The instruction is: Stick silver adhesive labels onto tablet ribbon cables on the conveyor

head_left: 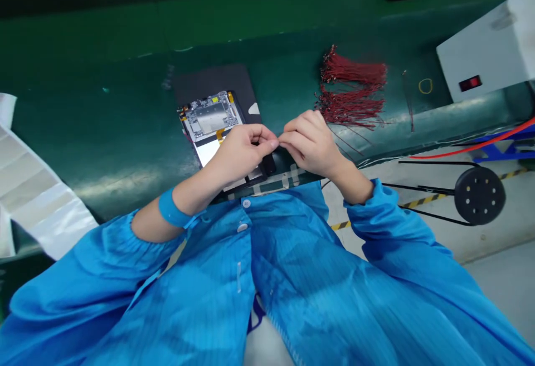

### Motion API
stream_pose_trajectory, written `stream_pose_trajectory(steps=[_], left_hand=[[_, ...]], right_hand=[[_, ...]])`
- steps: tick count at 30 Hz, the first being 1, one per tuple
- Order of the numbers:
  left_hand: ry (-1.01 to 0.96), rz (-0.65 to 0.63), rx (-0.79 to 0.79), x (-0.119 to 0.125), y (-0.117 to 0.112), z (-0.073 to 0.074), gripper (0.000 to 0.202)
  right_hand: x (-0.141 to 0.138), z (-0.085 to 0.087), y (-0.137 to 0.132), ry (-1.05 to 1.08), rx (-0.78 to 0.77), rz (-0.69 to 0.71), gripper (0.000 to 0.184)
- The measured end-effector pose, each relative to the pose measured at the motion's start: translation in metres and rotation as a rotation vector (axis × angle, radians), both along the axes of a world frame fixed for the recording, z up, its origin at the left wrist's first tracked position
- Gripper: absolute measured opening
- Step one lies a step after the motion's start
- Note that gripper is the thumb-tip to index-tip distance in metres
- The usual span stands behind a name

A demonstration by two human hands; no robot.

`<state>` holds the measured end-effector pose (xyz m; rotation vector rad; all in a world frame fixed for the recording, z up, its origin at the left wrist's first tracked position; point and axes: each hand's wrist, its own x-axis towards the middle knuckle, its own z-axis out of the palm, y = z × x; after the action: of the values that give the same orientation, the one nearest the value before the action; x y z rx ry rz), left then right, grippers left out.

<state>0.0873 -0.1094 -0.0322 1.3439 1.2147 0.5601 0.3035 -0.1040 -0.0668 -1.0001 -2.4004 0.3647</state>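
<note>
Head view: a person in a blue smock (192,293) works at the near edge of a green tabletop (104,137), with a blue band (171,208) on the left wrist. Just inside that edge, near its middle, the left hand (244,151) and right hand (311,142) meet at their fingertips. Thumb and forefinger draw together on each; whether either grip is closed on something cannot be told, since any piece between them is too small to make out. An opened device (212,118) with an exposed circuit board lies by the same edge, partly beneath the left hand. Silvery sheeting (45,188) lies over the near left corner. Farther from the near edge, a dark flat panel (217,79) extends behind the device; right of it lie two bundles of red wires (353,68). Toward the right edge follow a single wire (408,101), a yellow loop (425,86) and a grey box (485,48) with a red switch (470,83).
</note>
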Motion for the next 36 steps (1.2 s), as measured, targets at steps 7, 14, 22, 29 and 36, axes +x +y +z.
stream_pose_trajectory(steps=[7, 14, 22, 29, 36], left_hand=[[0.291, -0.005, 0.7, -0.032, -0.041, 0.001, 0.017], [0.559, -0.042, 1.103, -0.076, -0.084, -0.023, 0.015], [0.548, -0.011, 1.166, -0.09, -0.123, -0.043, 0.03], [0.518, -0.01, 1.159, -0.088, -0.127, -0.054, 0.03], [0.51, 0.004, 1.145, -0.085, -0.126, -0.054, 0.028]], right_hand=[[-0.029, 0.016, -0.019, 0.366, -0.315, 0.08, 0.016], [-0.043, 0.0, -0.038, 0.157, -0.175, 0.237, 0.018], [-0.04, -0.015, -0.053, -0.145, 0.106, 0.324, 0.028], [-0.045, -0.011, -0.053, -0.152, 0.034, 0.356, 0.031], [-0.046, -0.015, -0.052, -0.133, 0.082, 0.358, 0.031]])
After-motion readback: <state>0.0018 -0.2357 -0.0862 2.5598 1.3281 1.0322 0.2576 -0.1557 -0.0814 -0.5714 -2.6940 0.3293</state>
